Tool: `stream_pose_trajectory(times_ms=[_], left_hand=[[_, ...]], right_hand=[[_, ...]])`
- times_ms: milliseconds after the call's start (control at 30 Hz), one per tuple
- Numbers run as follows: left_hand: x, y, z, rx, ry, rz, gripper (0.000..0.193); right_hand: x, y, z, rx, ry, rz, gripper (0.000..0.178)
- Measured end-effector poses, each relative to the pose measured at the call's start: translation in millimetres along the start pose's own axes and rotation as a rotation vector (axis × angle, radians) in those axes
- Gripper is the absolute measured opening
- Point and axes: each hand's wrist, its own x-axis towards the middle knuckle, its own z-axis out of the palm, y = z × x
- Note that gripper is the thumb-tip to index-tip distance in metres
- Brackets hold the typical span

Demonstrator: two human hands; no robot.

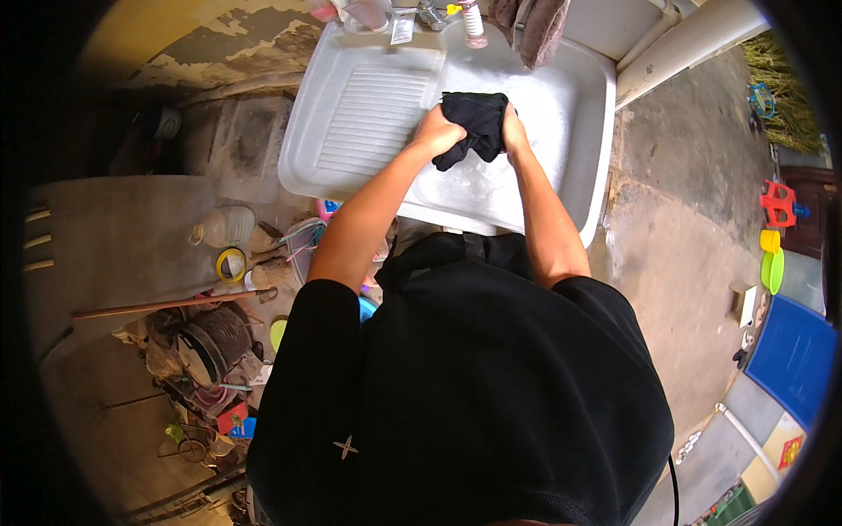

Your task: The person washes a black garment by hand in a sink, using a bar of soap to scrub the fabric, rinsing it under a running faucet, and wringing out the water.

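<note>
Both my arms reach forward over a white laundry sink [296, 167]. Between my hands is a bunched black cloth [476, 123], held above the sink's basin. My left hand [438, 133] grips its left side, and my right hand [514, 131] closes round its right edge. The fingertips are partly hidden by the fabric, and I cannot tell what kind of garment it is. To the left of the cloth lies the sink's ribbed washboard [373, 114]. The basin floor below the cloth looks wet and shiny.
At the sink's back edge are a metal tap [431, 16], a pinkish ribbed hose [474, 24] and a hanging brown towel [542, 33]. A clear plastic jug [226, 226], a long wooden handle [175, 304] and clutter occupy the left floor. A red stool [777, 203] stands far right.
</note>
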Motion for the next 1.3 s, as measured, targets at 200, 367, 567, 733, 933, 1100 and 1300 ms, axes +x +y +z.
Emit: stream_pose_trajectory(times_ms=[200, 367, 567, 733, 933, 1100, 1300], left_hand=[[-25.1, -13.8, -53.7, -0.183, 0.266, 0.143, 0.055], [-39.4, 0.8, -101.2, 0.146, 0.624, 0.353, 0.063], [-41.2, -29.8, -135.6, 0.428, 0.603, 0.276, 0.066], [-52.6, -106.7, -135.7, 0.659, 0.375, -0.182, 0.091], [-67.7, -120.7, -136.8, 0.542, 0.340, -0.076, 0.103], [-76.0, -134.1, -129.0, 0.407, 0.450, 0.079, 0.103], [-119.2, -138.7, -117.4, 0.323, 0.518, 0.126, 0.090]], right_hand=[[-63.0, -34.2, 16.5, 0.335, -0.316, -0.037, 0.069], [-49.2, -5.9, 21.6, 0.292, -0.283, 0.025, 0.048], [-54.1, 18.6, 48.1, 0.148, -0.317, 0.153, 0.039], [-58.5, 20.7, 66.8, 0.075, -0.369, 0.180, 0.038], [-52.8, 24.5, 81.4, -0.029, -0.387, 0.170, 0.038], [-62.3, 30.3, 100.6, -0.044, -0.425, 0.197, 0.027], [-62.3, 51.3, 97.5, -0.152, -0.460, 0.193, 0.035]])
